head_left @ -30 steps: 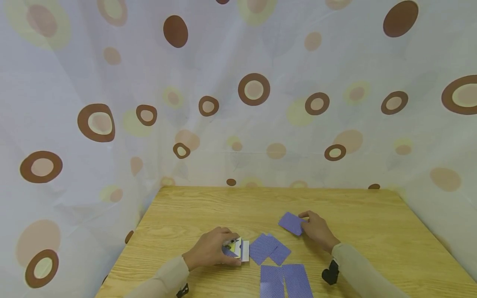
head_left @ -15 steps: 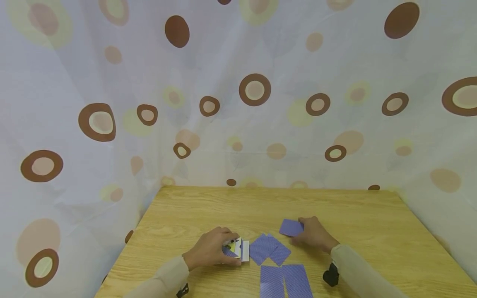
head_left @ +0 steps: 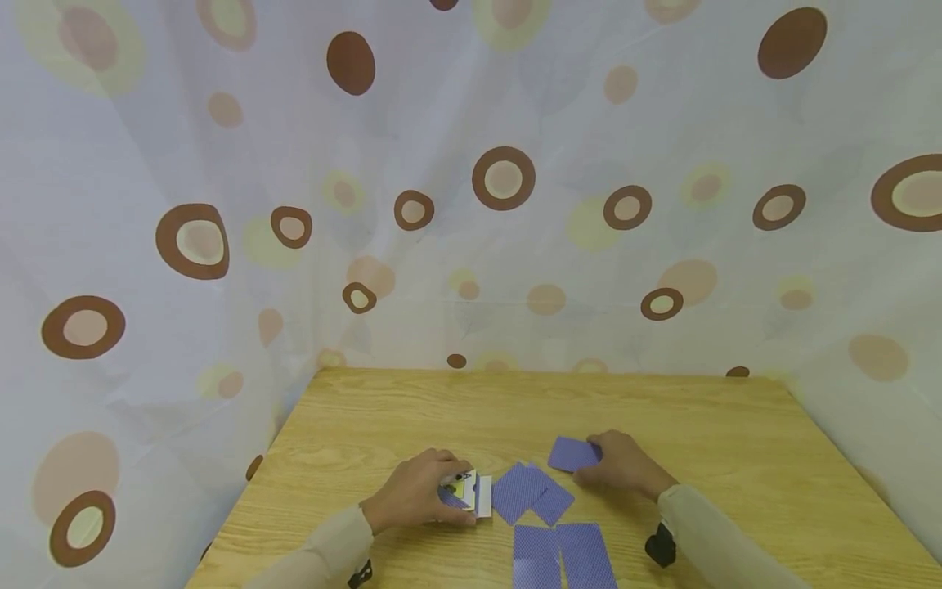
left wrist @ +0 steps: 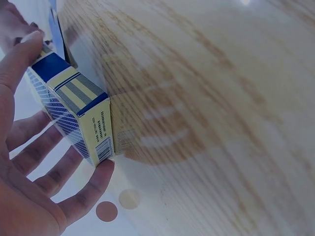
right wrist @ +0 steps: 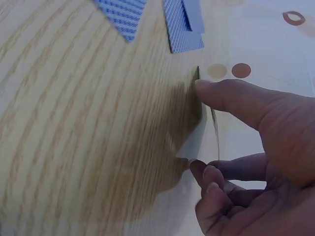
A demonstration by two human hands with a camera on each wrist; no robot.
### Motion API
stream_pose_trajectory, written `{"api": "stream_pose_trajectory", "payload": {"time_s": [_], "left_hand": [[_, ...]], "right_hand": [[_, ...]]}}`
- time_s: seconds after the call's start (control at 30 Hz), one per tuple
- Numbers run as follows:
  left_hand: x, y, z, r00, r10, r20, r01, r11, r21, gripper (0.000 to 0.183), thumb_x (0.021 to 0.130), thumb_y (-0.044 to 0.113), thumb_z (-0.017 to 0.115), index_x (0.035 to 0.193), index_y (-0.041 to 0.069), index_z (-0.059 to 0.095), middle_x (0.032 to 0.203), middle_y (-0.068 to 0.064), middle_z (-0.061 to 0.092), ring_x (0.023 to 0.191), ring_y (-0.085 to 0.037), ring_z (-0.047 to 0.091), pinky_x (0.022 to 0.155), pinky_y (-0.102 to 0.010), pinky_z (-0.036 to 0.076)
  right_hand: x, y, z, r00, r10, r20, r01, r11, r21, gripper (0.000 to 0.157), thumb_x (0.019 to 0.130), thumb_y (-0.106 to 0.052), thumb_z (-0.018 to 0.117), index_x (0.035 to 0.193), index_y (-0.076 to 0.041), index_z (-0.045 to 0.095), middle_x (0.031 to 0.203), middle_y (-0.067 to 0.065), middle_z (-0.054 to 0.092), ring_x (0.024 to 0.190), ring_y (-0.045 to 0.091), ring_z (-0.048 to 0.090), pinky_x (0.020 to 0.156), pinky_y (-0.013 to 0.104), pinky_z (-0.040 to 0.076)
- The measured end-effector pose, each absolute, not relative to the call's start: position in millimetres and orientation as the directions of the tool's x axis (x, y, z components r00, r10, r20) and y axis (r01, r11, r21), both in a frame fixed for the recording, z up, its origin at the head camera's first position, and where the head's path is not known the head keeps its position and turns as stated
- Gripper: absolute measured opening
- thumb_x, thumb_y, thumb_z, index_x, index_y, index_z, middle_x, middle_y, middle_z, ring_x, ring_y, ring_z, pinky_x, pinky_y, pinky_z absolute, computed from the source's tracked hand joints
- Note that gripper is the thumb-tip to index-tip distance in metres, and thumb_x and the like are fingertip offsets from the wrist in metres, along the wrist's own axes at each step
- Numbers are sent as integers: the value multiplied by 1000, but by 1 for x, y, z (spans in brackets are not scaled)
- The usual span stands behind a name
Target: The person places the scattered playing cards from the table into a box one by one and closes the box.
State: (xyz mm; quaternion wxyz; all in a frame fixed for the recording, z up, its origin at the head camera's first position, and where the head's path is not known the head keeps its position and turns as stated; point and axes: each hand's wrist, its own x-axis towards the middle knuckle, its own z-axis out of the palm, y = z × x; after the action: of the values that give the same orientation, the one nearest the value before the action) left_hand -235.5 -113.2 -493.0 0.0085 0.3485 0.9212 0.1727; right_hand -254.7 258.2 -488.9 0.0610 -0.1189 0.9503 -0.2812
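Observation:
My left hand point(head_left: 412, 492) grips a playing card box point(left wrist: 81, 101), thumb on one side and fingers along the other. In the head view the box's white flap point(head_left: 484, 496) points right, and a face-up ace shows beside it. My right hand point(head_left: 625, 465) pinches a blue-backed playing card point(head_left: 571, 454) by its right end, back side up. Seen from the right wrist, that card is a thin edge between thumb and fingertips, close over the table; whether it is one card or several cannot be told.
Two overlapping face-down cards point(head_left: 518, 492) lie between the hands. Nearer the front, a face-down card point(head_left: 536, 558) has another card point(head_left: 586, 556) beside it on the wooden table point(head_left: 441, 401). Dotted white sheeting point(head_left: 559, 245) rises behind and along both sides.
My right hand has shifted slightly towards me, and the card it pinches has turned from a slant to nearly level across the view. The left hand and box have stayed put.

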Motion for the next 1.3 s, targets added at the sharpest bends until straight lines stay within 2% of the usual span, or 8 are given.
{"api": "stream_pose_trajectory", "payload": {"time_s": [0.17,0.27,0.47,0.8,1.3], "left_hand": [[-235,-113,-493,-760,642,100,635,701,324,81,78,71,77,138,17,67,128,0,65,111,-14,60,87,-33,54],[-235,-113,-493,-760,642,100,635,701,327,81,78,71,77,138,17,66,128,0,65,110,-14,60,86,-32,53],[-235,-113,-493,-754,647,110,643,695,322,81,78,70,77,137,17,67,127,1,66,109,-13,60,84,-30,53],[-235,-113,-493,-748,652,123,651,685,327,81,78,70,78,137,16,67,126,1,66,107,-12,60,82,-28,53],[-236,-112,-494,-750,652,111,649,693,316,80,77,71,78,137,17,68,125,2,66,104,-10,59,80,-26,52]], "right_hand": [[-251,257,-483,-967,-252,16,-222,819,-529,73,78,-37,91,124,12,64,116,22,69,107,38,66,92,54,52],[-248,255,-479,-964,-260,46,-248,831,-498,73,78,-41,90,124,11,66,113,19,68,102,34,65,90,53,53],[-244,253,-475,-959,-277,62,-274,849,-452,72,78,-42,89,123,10,68,109,17,64,97,29,61,87,52,53],[-241,247,-479,-947,-310,83,-312,828,-466,70,78,-42,90,123,7,70,104,11,61,90,20,58,81,45,53],[-236,236,-478,-926,-357,120,-368,794,-483,70,76,-42,91,123,6,70,103,11,60,84,17,54,75,40,52]]}}
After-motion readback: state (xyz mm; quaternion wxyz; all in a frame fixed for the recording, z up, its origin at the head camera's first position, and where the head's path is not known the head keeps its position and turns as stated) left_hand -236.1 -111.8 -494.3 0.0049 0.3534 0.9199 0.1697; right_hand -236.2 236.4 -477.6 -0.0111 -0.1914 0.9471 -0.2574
